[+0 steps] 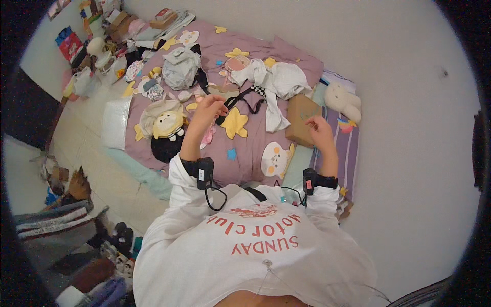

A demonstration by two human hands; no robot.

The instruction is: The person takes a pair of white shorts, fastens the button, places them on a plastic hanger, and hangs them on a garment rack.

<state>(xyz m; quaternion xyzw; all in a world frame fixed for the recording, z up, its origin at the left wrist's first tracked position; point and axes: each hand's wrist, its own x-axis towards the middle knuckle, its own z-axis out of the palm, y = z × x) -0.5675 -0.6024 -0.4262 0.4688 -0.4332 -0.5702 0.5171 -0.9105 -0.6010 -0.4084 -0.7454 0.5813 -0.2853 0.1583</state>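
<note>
Nearest us at 6 o'clock is our white shirt (204, 266), with black wrist units (205, 173) above it. At 2 o'clock our right hand (321, 134) has loosely curled fingers at the box (303, 120); we cannot tell whether they touch it. At 11 o'clock our left hand (212, 107) bends its fingers over the bed (212, 166); we cannot tell whether they grip anything. From that hand, the strap (253, 109) lies at 3 o'clock, a star pattern (235, 124) at 4, a yellow plush (168, 125) at 8. Farther, white cloth (291, 80) lies at 1 o'clock, a grey bag (180, 69) at 11.
</note>
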